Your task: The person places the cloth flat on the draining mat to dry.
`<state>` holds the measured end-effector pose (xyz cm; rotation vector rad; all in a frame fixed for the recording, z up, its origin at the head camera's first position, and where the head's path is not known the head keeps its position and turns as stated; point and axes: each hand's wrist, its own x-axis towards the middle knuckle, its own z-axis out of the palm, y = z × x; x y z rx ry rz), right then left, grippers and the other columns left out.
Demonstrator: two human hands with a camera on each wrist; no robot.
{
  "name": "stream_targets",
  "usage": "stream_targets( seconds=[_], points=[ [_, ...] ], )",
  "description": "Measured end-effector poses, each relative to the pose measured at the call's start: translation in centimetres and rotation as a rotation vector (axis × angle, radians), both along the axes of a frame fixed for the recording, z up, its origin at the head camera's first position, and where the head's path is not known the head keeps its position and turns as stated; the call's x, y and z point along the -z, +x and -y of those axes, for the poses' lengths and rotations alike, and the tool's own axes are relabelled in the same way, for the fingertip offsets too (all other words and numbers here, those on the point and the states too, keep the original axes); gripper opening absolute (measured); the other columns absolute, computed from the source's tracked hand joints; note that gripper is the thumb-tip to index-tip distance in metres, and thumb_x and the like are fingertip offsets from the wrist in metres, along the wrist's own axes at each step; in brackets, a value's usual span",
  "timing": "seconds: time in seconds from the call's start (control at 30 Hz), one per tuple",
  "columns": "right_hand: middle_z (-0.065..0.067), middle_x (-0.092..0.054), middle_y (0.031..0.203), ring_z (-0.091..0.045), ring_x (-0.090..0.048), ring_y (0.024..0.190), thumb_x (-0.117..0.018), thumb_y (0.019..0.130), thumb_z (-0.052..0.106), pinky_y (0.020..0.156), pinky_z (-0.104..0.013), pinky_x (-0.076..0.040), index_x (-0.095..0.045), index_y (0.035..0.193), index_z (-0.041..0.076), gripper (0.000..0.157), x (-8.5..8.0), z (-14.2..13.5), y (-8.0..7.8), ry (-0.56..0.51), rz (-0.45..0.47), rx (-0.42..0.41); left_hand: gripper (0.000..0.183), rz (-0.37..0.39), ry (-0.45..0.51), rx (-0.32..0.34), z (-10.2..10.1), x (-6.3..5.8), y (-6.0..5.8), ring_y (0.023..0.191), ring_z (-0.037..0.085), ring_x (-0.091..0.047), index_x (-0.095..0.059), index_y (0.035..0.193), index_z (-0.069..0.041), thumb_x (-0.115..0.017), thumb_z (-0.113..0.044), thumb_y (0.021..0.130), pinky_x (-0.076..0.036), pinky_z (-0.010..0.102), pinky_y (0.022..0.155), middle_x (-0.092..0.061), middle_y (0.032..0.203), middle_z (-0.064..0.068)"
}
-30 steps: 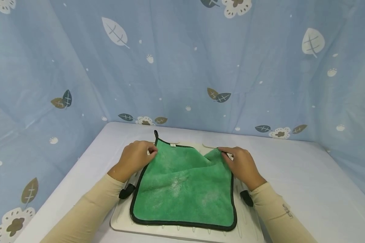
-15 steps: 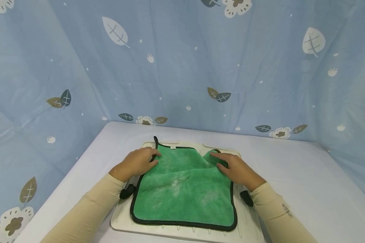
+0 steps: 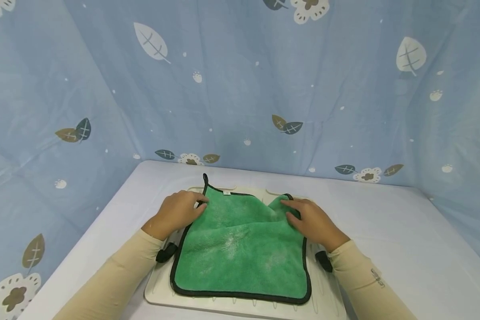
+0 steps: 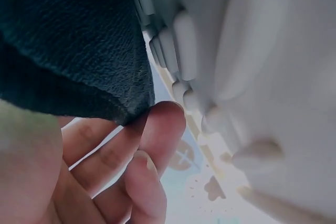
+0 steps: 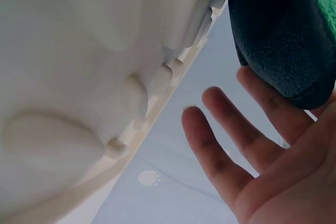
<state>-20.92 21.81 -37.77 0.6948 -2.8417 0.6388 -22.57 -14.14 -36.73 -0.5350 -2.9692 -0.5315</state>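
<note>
A green plush cleaning cloth [image 3: 244, 258] with dark edging, a small tag and a hanging loop lies wrinkled over a cream ribbed board [image 3: 156, 289]. At its far left edge my left hand [image 3: 178, 211] pinches the cloth between thumb and index finger, the loop corner raised. The left wrist view shows the cloth's dark underside [image 4: 79, 56] above the curled fingers. My right hand [image 3: 314, 222] touches the folded far right corner, thumb and index finger apart. In the right wrist view its other fingers [image 5: 212, 153] spread loosely beneath the cloth's dark side [image 5: 278, 45].
The board rests on a white-covered table [image 3: 388, 231]. Behind and to the left hangs a blue curtain [image 3: 240, 89] with leaf and flower prints. Black pieces [image 3: 167, 252] sit at both wrists over beige sleeves [image 3: 116, 271].
Both hands loosened from the cloth's far corners and spread on it, letting them drop. Since then the left thumb and index finger have come together and both corners have risen slightly.
</note>
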Motion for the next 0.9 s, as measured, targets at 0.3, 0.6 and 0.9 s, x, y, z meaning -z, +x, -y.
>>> stream_targets(
  seconds=[0.3,0.6,0.9],
  points=[
    [-0.020,-0.066,0.129,-0.039,-0.061,0.121,-0.065,0.096,0.014,0.097,-0.055,-0.050,-0.063,0.134,0.004,0.038,-0.23,-0.08,0.13,-0.020,-0.034,0.084,0.021,-0.053,0.013,-0.033,0.26,-0.27,-0.07,0.040,0.008,-0.029,-0.077,0.113,-0.017,-0.068,-0.025,0.095,-0.028,0.025,0.039,-0.076,0.097,0.006],
    [-0.021,-0.066,0.129,-0.040,-0.062,0.120,-0.065,0.097,0.015,0.097,-0.055,-0.050,-0.061,0.135,0.002,0.041,-0.15,-0.17,0.04,-0.012,-0.045,0.105,0.026,-0.065,0.029,-0.044,0.34,-0.35,-0.23,0.039,0.007,-0.027,-0.074,0.118,-0.016,-0.069,-0.024,0.094,-0.025,0.024,0.038,-0.058,0.056,0.000],
    [-0.030,-0.056,0.138,-0.046,-0.053,0.129,-0.063,0.097,0.016,0.103,-0.059,-0.045,-0.053,0.142,-0.001,0.049,-0.07,-0.26,0.01,0.008,0.038,0.124,0.040,-0.029,0.017,-0.033,0.30,-0.04,-0.18,0.040,0.009,-0.031,-0.067,0.131,-0.013,-0.071,-0.019,0.092,-0.030,0.025,0.039,-0.057,0.062,0.001]
  ],
)
